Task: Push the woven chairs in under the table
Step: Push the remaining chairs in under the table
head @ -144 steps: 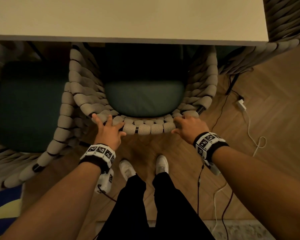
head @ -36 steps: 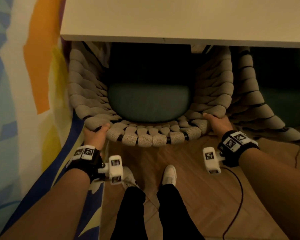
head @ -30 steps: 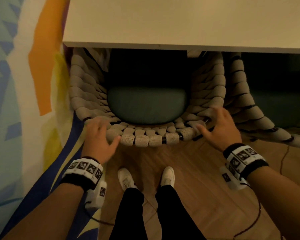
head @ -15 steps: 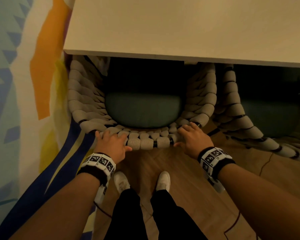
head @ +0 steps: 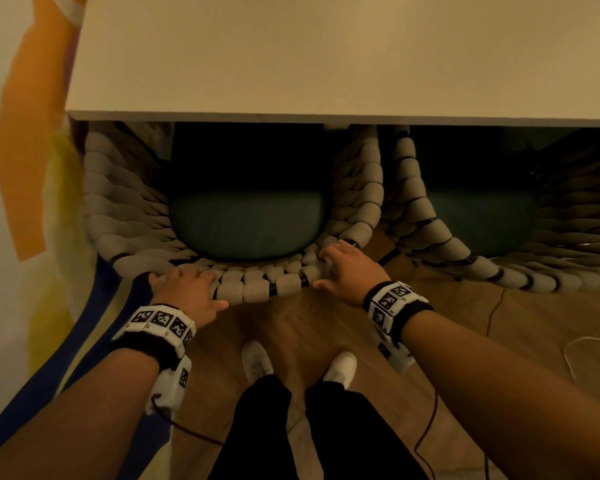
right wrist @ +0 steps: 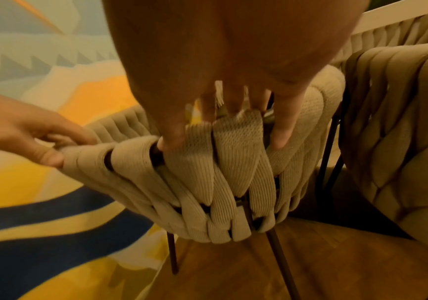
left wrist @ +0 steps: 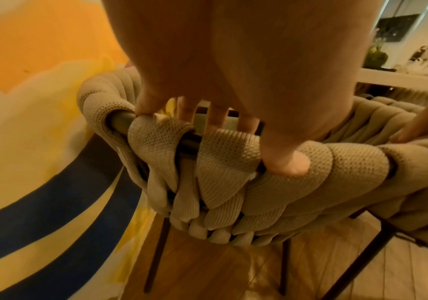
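Note:
A beige woven chair (head: 253, 289) with a dark green seat cushion (head: 246, 223) stands with its front half under the pale table (head: 326, 57). My left hand (head: 187, 289) grips the left part of its top back rail, fingers over the rail and thumb on the near side (left wrist: 271, 142). My right hand (head: 347, 271) grips the right part of the same rail, fingers hooked over it (right wrist: 223, 113). A second woven chair (head: 430, 230) stands close on the right, also partly under the table.
A coloured rug (head: 32, 202) with blue and yellow bands lies to the left, under the chair's left legs. The wooden floor (head: 291, 327) lies under my white shoes (head: 257, 362). Thin cables (head: 492, 313) trail across the floor at right.
A second ago both hands hovered off the backrest's corners. They have since come inward and closed on the top rail. The chair sits slightly nearer the table edge.

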Demonstrator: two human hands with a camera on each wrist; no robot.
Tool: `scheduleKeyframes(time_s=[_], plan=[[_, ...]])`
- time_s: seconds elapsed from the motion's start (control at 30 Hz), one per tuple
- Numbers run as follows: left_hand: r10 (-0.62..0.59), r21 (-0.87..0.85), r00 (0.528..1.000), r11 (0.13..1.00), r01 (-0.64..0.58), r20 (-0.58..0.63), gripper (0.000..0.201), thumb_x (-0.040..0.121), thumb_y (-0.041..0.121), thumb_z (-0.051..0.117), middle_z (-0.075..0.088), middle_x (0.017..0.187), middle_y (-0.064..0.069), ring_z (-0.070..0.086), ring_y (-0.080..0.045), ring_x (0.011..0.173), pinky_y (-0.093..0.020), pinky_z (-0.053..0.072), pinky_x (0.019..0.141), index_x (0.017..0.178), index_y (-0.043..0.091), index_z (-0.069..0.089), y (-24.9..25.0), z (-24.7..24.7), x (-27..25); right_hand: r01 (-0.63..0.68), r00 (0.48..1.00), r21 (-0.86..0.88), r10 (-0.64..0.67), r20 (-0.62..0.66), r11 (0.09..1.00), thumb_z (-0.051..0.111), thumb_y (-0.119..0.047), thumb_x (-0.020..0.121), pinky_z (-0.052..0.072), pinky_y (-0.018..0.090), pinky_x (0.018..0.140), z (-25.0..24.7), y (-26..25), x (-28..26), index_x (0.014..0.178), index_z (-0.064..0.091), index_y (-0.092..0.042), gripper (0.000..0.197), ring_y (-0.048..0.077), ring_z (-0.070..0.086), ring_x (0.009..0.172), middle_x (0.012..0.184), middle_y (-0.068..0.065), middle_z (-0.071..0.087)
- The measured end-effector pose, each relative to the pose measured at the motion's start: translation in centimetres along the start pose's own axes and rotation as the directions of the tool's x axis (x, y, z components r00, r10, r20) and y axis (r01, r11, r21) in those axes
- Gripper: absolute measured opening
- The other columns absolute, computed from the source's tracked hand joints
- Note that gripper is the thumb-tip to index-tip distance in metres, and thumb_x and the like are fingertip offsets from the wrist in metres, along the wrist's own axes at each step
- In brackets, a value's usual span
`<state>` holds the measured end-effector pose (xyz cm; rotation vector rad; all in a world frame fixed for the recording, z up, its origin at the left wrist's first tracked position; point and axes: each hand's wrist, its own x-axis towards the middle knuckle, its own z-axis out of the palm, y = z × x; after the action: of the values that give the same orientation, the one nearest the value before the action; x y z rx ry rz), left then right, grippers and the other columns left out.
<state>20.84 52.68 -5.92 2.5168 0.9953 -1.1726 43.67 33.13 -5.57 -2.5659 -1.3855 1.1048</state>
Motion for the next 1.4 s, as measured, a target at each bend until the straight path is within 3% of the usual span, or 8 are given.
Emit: scheduleKeyframes(time_s=[0.17,0.4,0.53,0.67,0.87,0.97,1.13,1.4], plan=[[0.166,-0.181,0.969,0.963,-0.199,-0.181,0.079,0.078,0.028,0.067,0.028,0.152,-0.005,0.023,-0.028,0.142,-0.048,0.024,0.118,0.148,0.027,0.03,6.0,-3.3,0.0,0.002,0.997,0.087,0.005,-0.082,0.996,0.065,-0.048,0.086,0.05,0.038,0.092,-3.6,5.8,-3.5,0.131,0.045,-0.032,0.052,0.021,0.055,0.115,0.131,-0.002,0.055],[0.383,-0.147,0.761,0.839,-0.524,-0.523,0.055,0.089,0.033,0.063,0.043,0.143,-0.005,0.034,-0.025,0.137,-0.04,0.027,0.117,0.14,0.018,0.046,25.3,-9.0,1.8,-0.085,0.995,-0.057,0.082,-0.05,0.995,0.068,-0.054,0.08,0.053,0.043,0.089,-8.8,23.7,-8.9,0.129,0.045,-0.03,0.059,0.026,0.059,0.113,0.126,0.001,0.061],[0.523,0.07,0.765,0.839,-0.54,-0.376,0.074,0.087,0.052,0.06,0.031,0.154,-0.002,0.017,-0.025,0.147,-0.05,0.006,0.122,0.149,0.028,0.029,36.2,-10.8,3.1,-0.157,0.986,-0.259,0.168,0.019,0.953,0.067,-0.063,0.077,0.05,0.039,0.095,-11.0,34.0,-11.6,0.139,0.041,-0.027,0.076,0.026,0.054,0.123,0.138,0.001,0.054],[0.554,0.279,0.819,0.818,-0.502,-0.149,0.093,0.075,0.08,0.049,0.032,0.155,-0.002,0.015,-0.028,0.148,-0.067,-0.003,0.115,0.151,0.034,0.022,42.5,-11.1,4.8,-0.115,0.982,-0.352,0.16,0.102,0.929,0.035,-0.08,0.079,0.043,0.034,0.086,-11.7,40.7,-12.2,0.122,0.05,-0.024,0.072,0.023,0.056,0.111,0.123,0.002,0.061],[0.505,0.396,0.855,0.814,-0.425,-0.12,0.093,0.074,0.088,0.032,0.04,0.15,-0.004,0.027,-0.03,0.142,-0.065,0.0,0.115,0.145,0.027,0.035,43.7,-11.5,5.6,0.057,0.983,-0.37,0.013,0.183,0.927,0.018,-0.088,0.073,0.051,0.036,0.082,-10.1,43.2,-12.8,0.133,0.04,-0.034,0.084,0.02,0.06,0.103,0.124,-0.003,0.06],[0.518,0.424,0.847,0.798,-0.428,-0.121,0.095,0.076,0.087,0.028,0.045,0.146,-0.002,0.033,-0.031,0.138,-0.065,0.001,0.115,0.146,0.024,0.033,43.7,-11.5,5.5,0.061,0.988,-0.449,0.008,0.152,0.891,0.01,-0.078,0.084,0.045,0.032,0.076,-8.8,43.9,-13.7,0.135,0.035,-0.032,0.074,0.021,0.06,0.105,0.128,-0.003,0.059],[0.532,0.457,0.841,0.775,-0.436,-0.101,0.09,0.081,0.083,0.026,0.05,0.141,-0.001,0.038,-0.032,0.132,-0.067,0.002,0.115,0.145,0.021,0.034,43.2,-11.5,5.5,-0.026,0.999,-0.445,0.036,0.013,0.895,-0.012,-0.069,0.085,0.041,0.047,0.097,-6.6,42.7,-14.0,0.131,0.044,-0.025,0.085,0.027,0.061,0.106,0.122,0.001,0.064],[0.502,0.506,0.863,0.758,-0.411,-0.051,0.089,0.08,0.085,0.024,0.051,0.138,0.0,0.038,-0.032,0.132,-0.068,-0.003,0.114,0.143,0.023,0.034,40.8,-11.8,5.8,-0.016,0.999,-0.43,0.03,0.027,0.902,0.017,-0.065,0.093,0.047,0.053,0.089,-6.0,40.2,-13.1,0.119,0.05,-0.024,0.059,0.031,0.065,0.094,0.105,0.002,0.07]])
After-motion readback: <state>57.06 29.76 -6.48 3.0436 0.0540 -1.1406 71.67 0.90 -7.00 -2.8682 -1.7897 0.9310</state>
